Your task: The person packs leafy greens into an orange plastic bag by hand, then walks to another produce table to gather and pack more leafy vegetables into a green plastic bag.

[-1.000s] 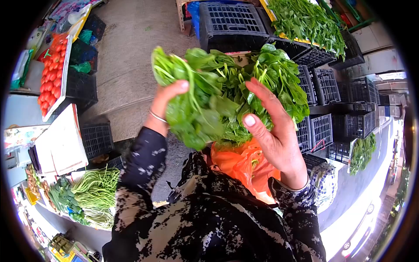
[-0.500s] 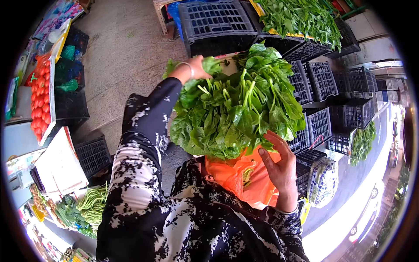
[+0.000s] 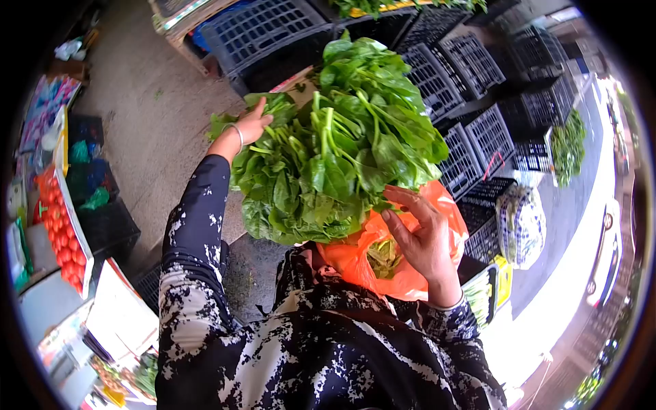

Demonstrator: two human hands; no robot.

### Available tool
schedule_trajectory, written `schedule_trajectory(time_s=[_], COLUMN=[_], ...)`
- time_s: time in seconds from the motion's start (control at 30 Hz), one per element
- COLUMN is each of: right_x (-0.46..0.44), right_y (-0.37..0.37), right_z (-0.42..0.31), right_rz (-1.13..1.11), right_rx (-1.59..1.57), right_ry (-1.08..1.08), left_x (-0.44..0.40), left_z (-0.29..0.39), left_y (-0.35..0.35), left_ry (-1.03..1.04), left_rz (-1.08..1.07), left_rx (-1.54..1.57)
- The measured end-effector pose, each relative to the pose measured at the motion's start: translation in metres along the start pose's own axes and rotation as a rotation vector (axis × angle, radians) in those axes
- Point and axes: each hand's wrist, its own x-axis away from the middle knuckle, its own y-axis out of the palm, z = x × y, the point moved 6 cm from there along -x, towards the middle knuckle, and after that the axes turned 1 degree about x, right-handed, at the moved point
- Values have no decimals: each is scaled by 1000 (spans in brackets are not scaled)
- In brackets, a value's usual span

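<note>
Handling of leaves, in my judgement: glossy green leafy heap [image 3: 342, 154] just beyond orange plastic bag [image 3: 352, 263].
Left bare hand [image 3: 253, 128] at the heap's left edge (grip: I cannot tell); right bare hand [image 3: 425, 239] near its closest edge, thumb and fingers apart. Next move likely calls for gentle pressure.

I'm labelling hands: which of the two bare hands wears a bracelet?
The left hand, at the bright-green leafy vegetables: a thin, pale bracelet rings its wrist. The right hand, by the orange plastic bag, shows none.
</note>
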Motion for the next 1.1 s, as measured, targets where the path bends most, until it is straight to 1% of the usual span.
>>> schedule_trajectory(time_s=[0.03, 0.1, 0.13, 0.17, 0.2, 0.23, 0.27, 0.3, 0.33, 0.37, 0.4, 0.43, 0.47, 0.5, 0.53, 0.57, 0.6, 0.63, 0.67, 0.7, 0.73, 0.77, 0.8, 0.83, 0.87, 0.9, 0.93, 0.97, 1.0, 1.03, 1.07, 1.1], right_x=[3, 19, 30, 43, 63, 71, 86, 101, 117, 134, 148, 161, 169, 173, 169, 164, 156, 157, 159, 157, 158, 160, 157, 160, 160, 161, 158, 159, 157, 156, 155, 155], right_y=[-8, -27, -35, -45, -56, -64, -69, -70, -62, -51, -36, -17, 6, 29, 44, 57, 70, 84, 98, 110, 113, 116, 111, 110, 97, 86, 99, 94, 84, 93, 109, 125], right_z=[2, 14, 26, 42, 65, 75, 97, 120, 142, 164, 185, 208, 240, 262, 269, 274, 277, 284, 289, 289, 285, 282, 297, 307, 307, 310, 312, 321, 321, 328, 335, 340], right_rz=[31, 111, 170, 228, 262, 322, 335, 249, 125, -1, -169, -338, -349, -366, -415, -466, -238, -119, 0, 18, 31, 44, -99, -244, -164, -243, -540, -475, -401, -399, -506, -614], right_rx=[3, -112, -178, -252, -198, -405, -428, -321, -297, -278, -202, -127, 17, 157, 258, 359, 467, 502, 552, 531, 514, 499, 314, 118, 19, 200, 754, 736, 714, 705, 670, 635], right_ry=[31, 98, 119, 196, 419, 346, 436, 582, 682, 774, 816, 852, 770, 688, 733, 772, 476, 326, 179, -16, -106, -197, 60, 315, 436, 510, 322, 449, 572, 578, 575, 569], left_x=[-12, -4, -5, -6, 22, 22, 35, 55, 68, 95, 130, 159, 189, 208, 223, 232, 228, 223, 217, 210, 204, 195, 188, 187, 186, 185, 189, 198, 210, 222, 229, 238], left_z=[-12, -8, -15, -15, 12, 5, 14, 33, 38, 68, 103, 134, 164, 181, 204, 231, 232, 227, 211, 193, 178, 155, 139, 138, 135, 131, 139, 143, 168, 182, 181, 185], left_y=[4, -6, -15, -22, -27, -37, -45, -49, -57, -55, -44, -21, 10, 48, 88, 132, 175, 210, 235, 257, 268, 279, 286, 281, 272, 263, 250, 245, 228, 214, 215, 210], left_ry=[86, -60, -13, 31, -55, -18, -36, -18, 10, 194, 386, 470, 547, 653, 857, 899, 711, 610, 634, 661, 664, 502, 340, 340, 283, 225, 302, 301, 332, 362, 362, 441], left_rz=[105, 224, 250, 276, 310, 398, 473, 582, 722, 855, 986, 938, 882, 710, 461, 329, 137, 45, 30, 14, 4, -143, -280, -287, -279, -270, -188, -197, -54, 87, 80, 146], left_rx=[-96, -97, -72, -46, 81, 90, 114, 101, 22, -100, -218, -88, 40, 218, 102, -79, -89, -261, -411, -562, -577, -544, -505, -513, -381, -252, -273, -281, -217, -154, -162, -98])
